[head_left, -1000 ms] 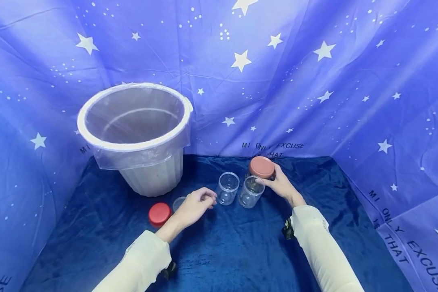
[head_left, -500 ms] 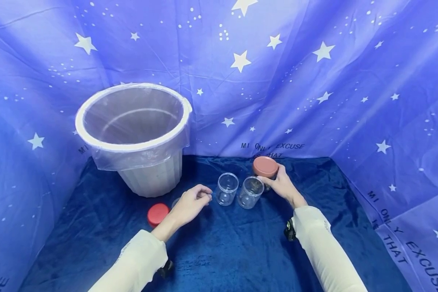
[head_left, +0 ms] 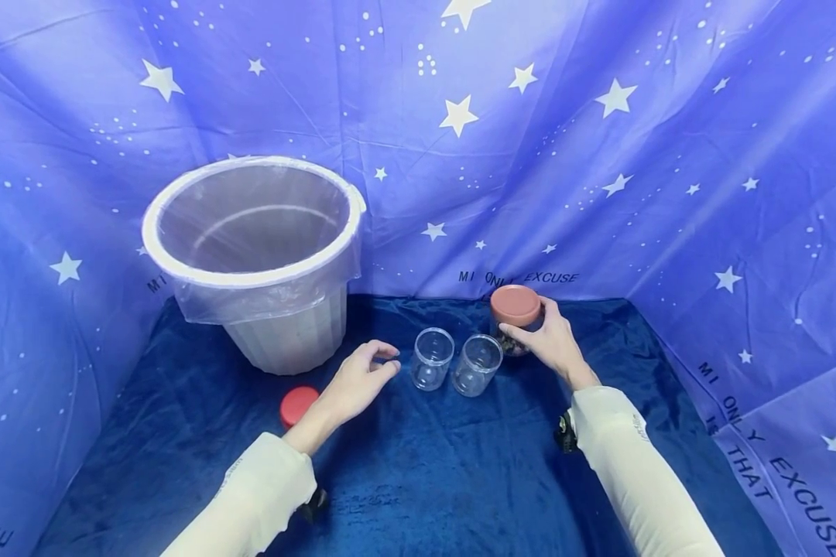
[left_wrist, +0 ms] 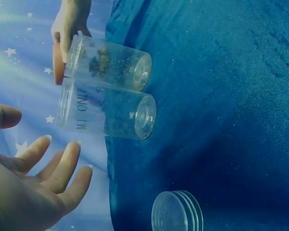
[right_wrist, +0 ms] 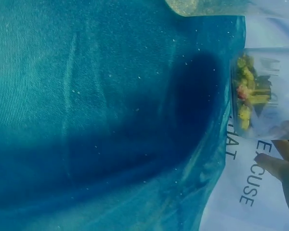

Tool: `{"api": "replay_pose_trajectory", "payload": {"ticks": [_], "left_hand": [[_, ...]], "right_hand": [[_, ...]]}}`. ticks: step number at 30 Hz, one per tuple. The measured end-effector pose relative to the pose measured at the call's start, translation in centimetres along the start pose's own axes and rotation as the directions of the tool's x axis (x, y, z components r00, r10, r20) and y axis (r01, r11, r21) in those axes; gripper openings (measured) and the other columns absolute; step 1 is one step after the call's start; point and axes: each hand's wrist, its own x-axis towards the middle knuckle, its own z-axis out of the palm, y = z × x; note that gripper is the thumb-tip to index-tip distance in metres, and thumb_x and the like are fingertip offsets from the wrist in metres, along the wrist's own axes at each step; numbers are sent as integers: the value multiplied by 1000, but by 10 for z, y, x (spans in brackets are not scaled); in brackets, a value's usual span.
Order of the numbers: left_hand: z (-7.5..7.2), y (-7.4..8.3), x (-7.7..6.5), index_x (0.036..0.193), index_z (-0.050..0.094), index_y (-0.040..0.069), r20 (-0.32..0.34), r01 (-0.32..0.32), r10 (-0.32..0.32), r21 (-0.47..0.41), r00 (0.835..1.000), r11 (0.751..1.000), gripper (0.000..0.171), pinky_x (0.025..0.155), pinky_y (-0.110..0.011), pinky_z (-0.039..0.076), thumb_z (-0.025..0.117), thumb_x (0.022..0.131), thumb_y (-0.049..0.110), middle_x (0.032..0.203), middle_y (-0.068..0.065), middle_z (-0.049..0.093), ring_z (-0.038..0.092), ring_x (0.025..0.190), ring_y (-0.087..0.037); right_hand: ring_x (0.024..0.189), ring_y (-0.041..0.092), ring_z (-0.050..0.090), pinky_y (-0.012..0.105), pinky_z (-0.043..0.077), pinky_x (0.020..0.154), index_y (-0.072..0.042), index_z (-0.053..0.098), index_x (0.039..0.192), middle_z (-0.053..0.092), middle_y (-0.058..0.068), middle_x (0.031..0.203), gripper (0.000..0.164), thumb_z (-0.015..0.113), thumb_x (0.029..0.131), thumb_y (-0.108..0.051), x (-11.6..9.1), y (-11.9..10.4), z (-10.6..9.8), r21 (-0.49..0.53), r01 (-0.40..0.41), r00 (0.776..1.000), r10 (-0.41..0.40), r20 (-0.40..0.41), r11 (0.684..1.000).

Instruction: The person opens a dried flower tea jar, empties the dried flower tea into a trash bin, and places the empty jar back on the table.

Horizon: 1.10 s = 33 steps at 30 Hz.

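Note:
My right hand point(head_left: 552, 340) grips a clear jar point(right_wrist: 260, 96) by its side, thumb in front. The jar has a salmon-orange lid point(head_left: 515, 304) and yellow, green and reddish dried pieces at its bottom. Two clear, lidless jars stand upright side by side: the nearer-right one point(head_left: 477, 367) is close to the held jar, the other point(head_left: 432, 359) to its left. To the left of both hovers my left hand point(head_left: 355, 383), palm turned toward them, fingers loosely bent and holding nothing. A clear round lid point(left_wrist: 176, 211) lies below it in the left wrist view.
A red lid point(head_left: 299, 405) lies by my left wrist, partly hidden by it. Behind stands a large white bin point(head_left: 289, 333) lined with a clear bag. Dark blue cloth point(head_left: 418, 480) covers the table, and a starry blue curtain point(head_left: 404, 93) rises around it.
My right hand has carried the orange-lidded jar rightward and slightly up, away from the two lidless jars. My left hand has drifted a little left and up, its fingers spreading.

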Motion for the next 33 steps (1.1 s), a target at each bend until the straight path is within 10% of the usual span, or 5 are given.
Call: {"api": "replay_pose_trajectory", "payload": {"ticks": [33], "left_hand": [[-30,22,13,148,39,8,49,-85,81,105,996,991,61,101,-48,49,58,96,33,139,-17,55,59,122,-33]], "right_hand": [[124,36,52,61,35,104,-12,44,145,59,14,136,90,85,72,-45,-5,-75,-32,-77,295,949,-302,-87,952]]}}
